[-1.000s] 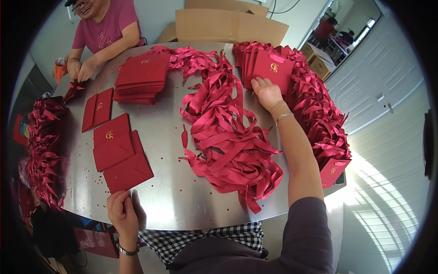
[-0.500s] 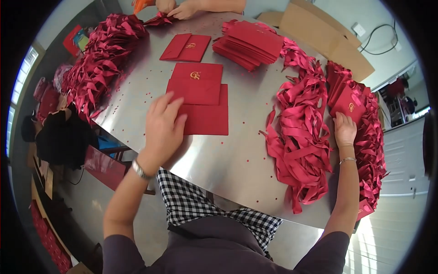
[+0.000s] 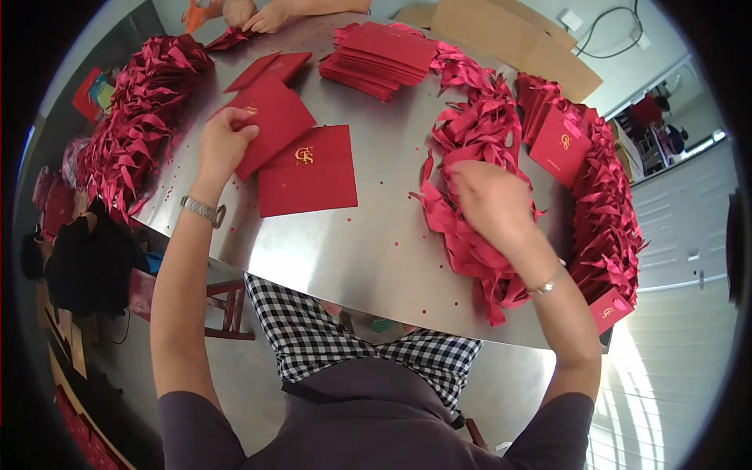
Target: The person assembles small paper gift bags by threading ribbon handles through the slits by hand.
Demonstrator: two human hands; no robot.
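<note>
My left hand [image 3: 225,145] pinches the edge of a flat red paper bag [image 3: 274,121], which is tilted and lifted at one side. Partly beneath it, another flat red bag [image 3: 309,184] with a gold emblem lies on the metal table. Over the heap of loose dark-pink ribbons [image 3: 478,258] is my right hand [image 3: 493,204], smeared by motion; its fingers are turned down, and what they hold, if anything, cannot be made out. Behind the left hand, more red bags [image 3: 290,66] lie flat.
A stack of red bags [image 3: 380,59] stands at the back. Rows of ribboned bags line the left [image 3: 149,102] and right [image 3: 607,211] sides. Across the table, another person's hands [image 3: 262,16] work on a red piece. A cardboard box [image 3: 509,39] stands behind. Small red dots litter the metal tabletop [image 3: 376,227].
My left hand has taken hold of the upper red bag and swung it up and left off the one below. My right hand has left the bags at right and moved over the ribbons.
</note>
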